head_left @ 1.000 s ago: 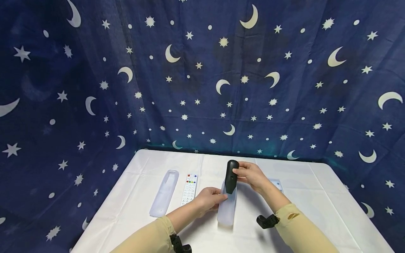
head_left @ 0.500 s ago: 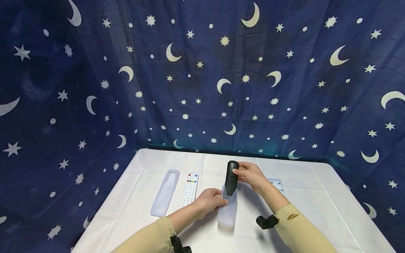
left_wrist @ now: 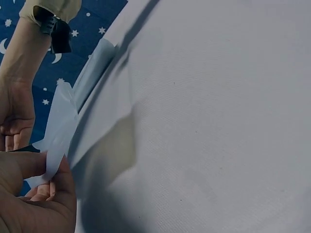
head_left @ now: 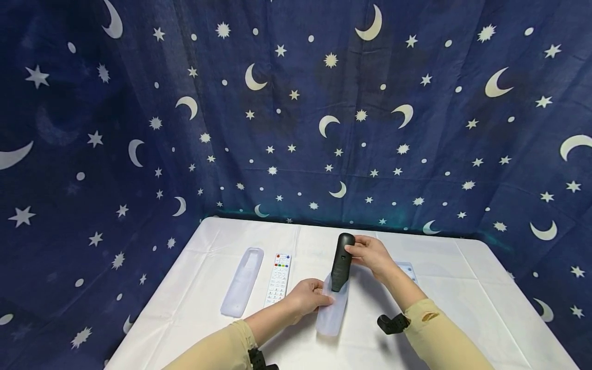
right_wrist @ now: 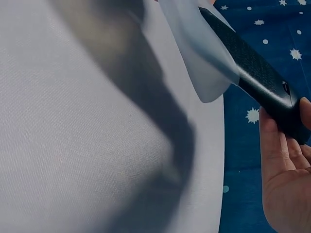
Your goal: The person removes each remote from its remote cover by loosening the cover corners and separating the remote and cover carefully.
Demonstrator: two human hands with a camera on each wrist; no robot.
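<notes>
My left hand point(head_left: 306, 298) pinches a translucent sleeve-like remote cover point(head_left: 329, 317) near its opening, thumb in front and fingers behind. The thin, flexible cover point(left_wrist: 60, 121) shows in the left wrist view too. With my right hand point(head_left: 372, 256) I grip the upper end of a black remote control point(head_left: 343, 259), its back side facing me. The remote's lower end sits inside the cover's mouth, while most of its length sticks out above. In the right wrist view the cover's edge flares around the black remote point(right_wrist: 262, 77). Both are held up over the table.
To the left on the white-clothed table point(head_left: 194, 293) lie another translucent cover point(head_left: 242, 282) and a white remote point(head_left: 278, 277) with coloured buttons. A pale remote-like item point(head_left: 407, 270) lies partly hidden behind the right forearm. A dark blue curtain point(head_left: 296, 128) with moons and stars hangs behind.
The black remote has tilted, its top leaning further right, and its lower end has slid a little deeper into the cover. The cover's bottom has swung slightly left. Both hands keep their hold.
</notes>
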